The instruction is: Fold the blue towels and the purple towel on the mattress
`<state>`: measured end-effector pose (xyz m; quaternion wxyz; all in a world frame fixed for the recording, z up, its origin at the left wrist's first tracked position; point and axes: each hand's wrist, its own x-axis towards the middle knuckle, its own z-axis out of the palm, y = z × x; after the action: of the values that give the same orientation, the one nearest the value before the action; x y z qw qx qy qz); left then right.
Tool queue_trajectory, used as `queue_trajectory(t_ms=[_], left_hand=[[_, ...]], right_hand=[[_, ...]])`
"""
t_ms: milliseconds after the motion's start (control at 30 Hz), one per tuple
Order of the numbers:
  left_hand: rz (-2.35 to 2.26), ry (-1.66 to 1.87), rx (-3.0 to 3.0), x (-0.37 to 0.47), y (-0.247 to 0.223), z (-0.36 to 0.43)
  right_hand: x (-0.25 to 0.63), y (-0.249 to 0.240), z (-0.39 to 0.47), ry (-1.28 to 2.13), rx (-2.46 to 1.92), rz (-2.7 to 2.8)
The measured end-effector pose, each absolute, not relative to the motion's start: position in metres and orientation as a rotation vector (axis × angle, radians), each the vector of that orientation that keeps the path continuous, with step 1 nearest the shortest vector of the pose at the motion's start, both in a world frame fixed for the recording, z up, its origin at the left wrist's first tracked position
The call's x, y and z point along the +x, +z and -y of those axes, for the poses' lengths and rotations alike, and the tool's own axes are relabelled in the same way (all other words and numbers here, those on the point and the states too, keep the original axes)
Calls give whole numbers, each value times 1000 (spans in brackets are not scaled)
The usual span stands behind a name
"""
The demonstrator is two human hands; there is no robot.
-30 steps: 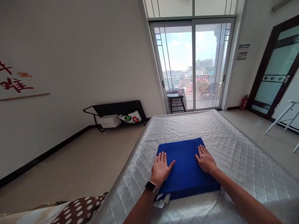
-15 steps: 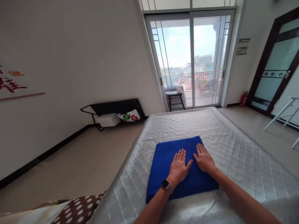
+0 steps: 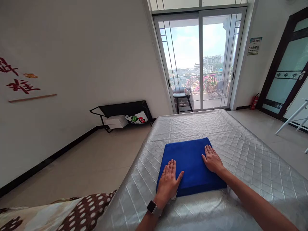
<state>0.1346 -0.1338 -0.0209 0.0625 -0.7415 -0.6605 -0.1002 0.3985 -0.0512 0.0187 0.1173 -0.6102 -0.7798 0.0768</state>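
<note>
Left hand and right hand apart, palms down, flattened, neither gripping. Left rests on the near-left part of a blue cushion, smartwatch at its wrist; right rests farther out, along the right edge. Cushion lies flat under and between both, its middle uncovered. Outline roughly square, foreshortened: cannot tell a long axis. Left is closer to the near edge, right to the far-right corner. Beneath: silver quilted mattress cover, stretching away toward the sliding glass door.
</note>
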Motion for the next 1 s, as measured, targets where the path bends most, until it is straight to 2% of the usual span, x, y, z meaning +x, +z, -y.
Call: queue_trajectory(t_ms=[267, 467, 733, 1000], left_hand=[[2006, -345, -2241, 138, -22, 132], [1954, -309, -2251, 143, -14, 135], [1443, -464, -2661, 230, 16, 125], [1431, -424, -2736, 232, 6, 146]], right_hand=[[420, -7, 105, 196, -1704, 2356], [421, -5, 119, 133, -1674, 2365], [422, -18, 117, 50, -1604, 2351], [422, -10, 119, 55, -1571, 2381]])
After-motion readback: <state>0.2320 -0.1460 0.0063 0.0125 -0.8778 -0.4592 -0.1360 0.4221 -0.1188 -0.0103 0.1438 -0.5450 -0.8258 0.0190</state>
